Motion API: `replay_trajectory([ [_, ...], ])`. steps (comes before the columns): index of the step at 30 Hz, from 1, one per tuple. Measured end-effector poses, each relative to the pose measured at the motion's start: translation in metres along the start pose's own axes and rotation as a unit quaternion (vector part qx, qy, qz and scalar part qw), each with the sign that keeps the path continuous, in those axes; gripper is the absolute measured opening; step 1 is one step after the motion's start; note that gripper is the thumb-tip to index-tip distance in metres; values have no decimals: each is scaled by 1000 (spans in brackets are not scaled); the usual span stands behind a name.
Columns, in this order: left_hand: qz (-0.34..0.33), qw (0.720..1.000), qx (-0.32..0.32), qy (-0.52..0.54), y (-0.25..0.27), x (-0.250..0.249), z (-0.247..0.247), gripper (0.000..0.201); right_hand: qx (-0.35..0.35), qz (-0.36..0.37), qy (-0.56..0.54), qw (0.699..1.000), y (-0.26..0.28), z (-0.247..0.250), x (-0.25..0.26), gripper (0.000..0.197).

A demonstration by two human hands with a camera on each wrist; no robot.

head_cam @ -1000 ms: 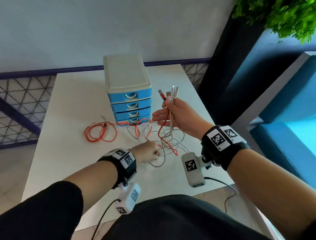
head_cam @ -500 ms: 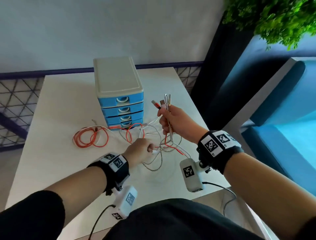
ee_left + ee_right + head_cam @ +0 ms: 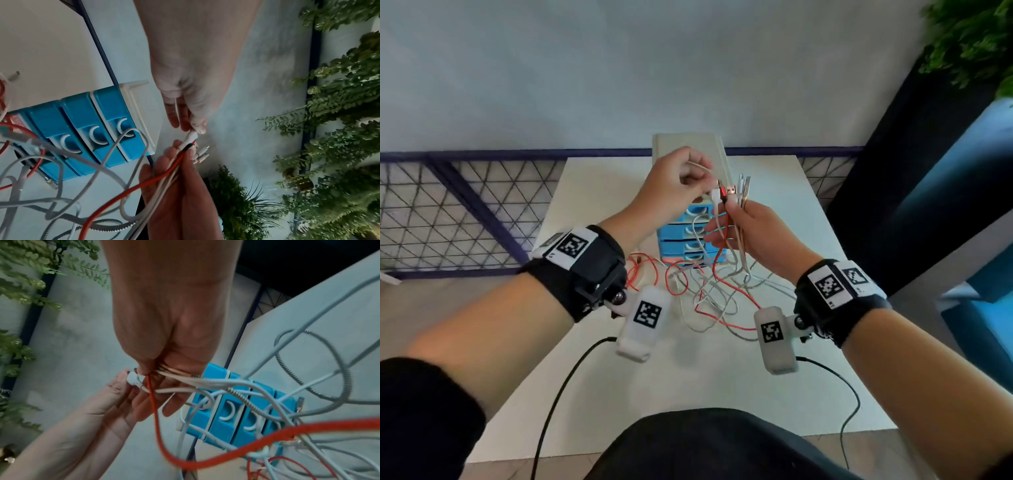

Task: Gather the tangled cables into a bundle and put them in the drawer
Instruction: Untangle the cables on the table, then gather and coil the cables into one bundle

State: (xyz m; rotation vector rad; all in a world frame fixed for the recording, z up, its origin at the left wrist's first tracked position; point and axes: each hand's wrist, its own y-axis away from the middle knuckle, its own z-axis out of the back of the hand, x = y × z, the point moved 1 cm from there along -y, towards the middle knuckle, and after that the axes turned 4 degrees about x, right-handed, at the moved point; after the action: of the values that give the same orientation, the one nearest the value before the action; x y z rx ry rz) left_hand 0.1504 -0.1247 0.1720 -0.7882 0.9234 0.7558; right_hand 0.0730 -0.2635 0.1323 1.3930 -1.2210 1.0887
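Several tangled cables (image 3: 709,294), red, white and braided grey, lie on the white table (image 3: 808,377) in front of a small drawer unit (image 3: 690,150) with blue drawers (image 3: 88,129). My right hand (image 3: 729,219) is raised above the table and grips a bunch of cable ends (image 3: 738,192) upright, their plugs sticking out above the fist. My left hand (image 3: 709,185) pinches the white cable's plug (image 3: 715,198) against that bunch. The right wrist view shows the white plug (image 3: 132,378) between the left fingers and the right fist. All the drawers look closed.
A blue railing with mesh (image 3: 465,212) runs behind the table at the left. A dark planter with green foliage (image 3: 969,41) and a blue seat (image 3: 989,267) stand at the right. Black camera leads (image 3: 558,394) hang off the table's near edge.
My left hand has lifted off the tangle on the table, bringing a white cable end up to the bunch. The right hand has risen slightly, still holding the ends.
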Motion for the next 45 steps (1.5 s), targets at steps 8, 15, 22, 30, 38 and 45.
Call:
replay_trajectory([
  [8, 61, 993, 11, 98, 4, 13, -5, 25, 54, -26, -57, 997, -14, -21, 2, 29],
  [15, 72, 981, 55, 169, 14, 21, -13, 18, 104, -51, -52, 992, -9, -29, 1, 27],
  [22, 123, 971, 161, 127, 47, 39, -24, 63, 37, 16, -108, 993, -20, -33, 14, 28],
  [30, 74, 977, 197, -43, 67, 51, -20, 23, -14, 82, 11, 996, -19, -40, 8, 26],
  [38, 114, 944, 265, -158, 85, 99, -20, 10, -63, 51, -84, 993, -23, -46, 18, 27],
  [45, 203, 884, 261, -331, 86, 128, -20, 21, -90, 49, -63, 993, -21, -47, 20, 25],
])
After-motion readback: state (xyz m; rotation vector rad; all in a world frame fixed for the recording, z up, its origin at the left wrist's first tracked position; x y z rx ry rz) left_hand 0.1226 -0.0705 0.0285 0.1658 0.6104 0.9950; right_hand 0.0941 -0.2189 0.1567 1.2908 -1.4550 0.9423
